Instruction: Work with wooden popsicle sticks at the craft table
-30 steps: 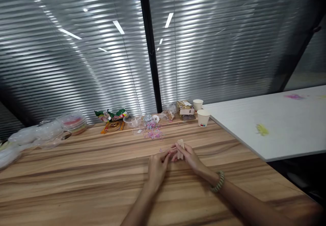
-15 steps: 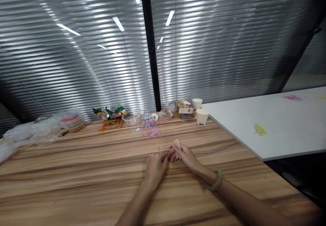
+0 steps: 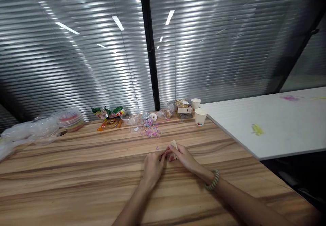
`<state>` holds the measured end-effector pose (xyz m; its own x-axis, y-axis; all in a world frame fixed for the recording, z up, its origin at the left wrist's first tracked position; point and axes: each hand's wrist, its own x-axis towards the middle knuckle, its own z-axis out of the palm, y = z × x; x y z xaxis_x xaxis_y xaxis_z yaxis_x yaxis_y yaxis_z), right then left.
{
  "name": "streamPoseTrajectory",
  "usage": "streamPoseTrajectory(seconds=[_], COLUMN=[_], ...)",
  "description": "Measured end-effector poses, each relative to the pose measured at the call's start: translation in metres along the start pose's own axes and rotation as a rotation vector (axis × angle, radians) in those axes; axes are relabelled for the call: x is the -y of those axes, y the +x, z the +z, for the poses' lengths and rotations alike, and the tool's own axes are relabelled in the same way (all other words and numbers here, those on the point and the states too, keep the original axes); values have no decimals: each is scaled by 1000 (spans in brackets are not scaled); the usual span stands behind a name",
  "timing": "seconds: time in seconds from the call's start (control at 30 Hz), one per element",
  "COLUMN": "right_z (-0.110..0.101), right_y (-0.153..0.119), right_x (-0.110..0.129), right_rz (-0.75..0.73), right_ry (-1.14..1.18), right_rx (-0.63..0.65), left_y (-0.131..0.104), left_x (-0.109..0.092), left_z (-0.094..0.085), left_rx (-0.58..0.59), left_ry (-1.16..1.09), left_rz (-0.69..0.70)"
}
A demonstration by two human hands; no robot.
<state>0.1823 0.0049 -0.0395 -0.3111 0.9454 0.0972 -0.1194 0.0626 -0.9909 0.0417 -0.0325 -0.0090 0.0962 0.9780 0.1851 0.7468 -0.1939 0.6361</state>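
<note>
My left hand rests on the wooden table, its fingers pinched together at the fingertips of my right hand. A tiny pinkish bit shows where the fingertips meet; it is too small to name. Closed in my right hand is a pale cream piece, its upper end sticking out above the fingers; its kind is unclear. Just beyond the hands lies one small purple-pink piece. Farther back is a loose pile of small pink and purple bands.
Along the back stand two paper cups, a small box, a clear plastic bowl, a green snack bag and stacked round containers. Clear plastic bags lie at left. A white table adjoins at right.
The whole view has shifted slightly, so everything appears a little farther left. Both hands keep nearly the same pose, fingertips still together, the cream piece still in my right hand.
</note>
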Motion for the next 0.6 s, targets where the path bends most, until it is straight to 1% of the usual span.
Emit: streamPoseTrajectory(seconds=[0.23, 0.37, 0.6], right_z=[1, 1, 1], right_y=[-1, -1, -1], right_x=[1, 0, 1], right_rz=[-21, -21, -55], right_ry=[-15, -10, -72], right_rx=[1, 4, 17], left_y=[0, 0, 1], left_x=[-1, 1, 1], left_z=[-2, -2, -2], left_rx=[-6, -3, 21], left_ry=[-26, -7, 25], left_rz=[38, 67, 103])
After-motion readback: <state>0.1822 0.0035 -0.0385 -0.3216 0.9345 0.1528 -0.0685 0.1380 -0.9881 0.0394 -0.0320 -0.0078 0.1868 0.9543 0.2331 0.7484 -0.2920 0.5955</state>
